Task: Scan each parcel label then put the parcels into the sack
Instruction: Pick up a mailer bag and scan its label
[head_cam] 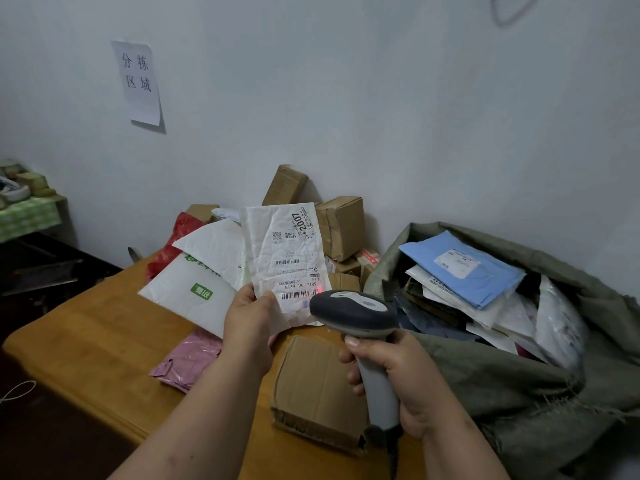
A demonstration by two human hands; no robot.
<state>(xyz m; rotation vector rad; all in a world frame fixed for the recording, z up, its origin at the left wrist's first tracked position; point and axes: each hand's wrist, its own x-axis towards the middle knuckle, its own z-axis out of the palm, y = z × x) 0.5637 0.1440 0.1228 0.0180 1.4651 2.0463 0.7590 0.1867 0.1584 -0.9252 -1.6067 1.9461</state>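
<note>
Wooden and honey-coloured, the surface (86, 344) is running from the lower left toward a plain pale wall (381, 98), where a paper sign (138, 81) printed with four black characters is hanging, its lower corner curling away. Cardboard boxes (341, 226) are piling up against the wall at the far end of the surface, one tilting on top of the others. Nearer, a red plastic bag (173, 247) is lying behind a large white mailer with a green logo (194, 292), and a pink plastic parcel (187, 358) is resting just beneath that mailer's near corner. A flat brown box (311, 386) is sitting on the surface between the two forearms.

The left hand (247, 323) is pinching the lower edge of a crumpled white parcel (284, 261), holding it upright above the surface with its label (299, 271) facing the camera. The right hand (391, 372) is wrapping its fingers round the handle of a grey barcode scanner (353, 313), whose head is pointing at the label; a red spot of light is glowing on the barcode just beside the scanner's head.

To the right, a grey-green woven sack (502, 393) is slumping open against the wall, with a blue mailer (464, 268) lying on top of white and dark parcels inside it. At the far left, a smaller table with a green checked cloth (27, 216) is standing by the wall, carrying blurred items I cannot identify. The floor beneath is looking dark.
</note>
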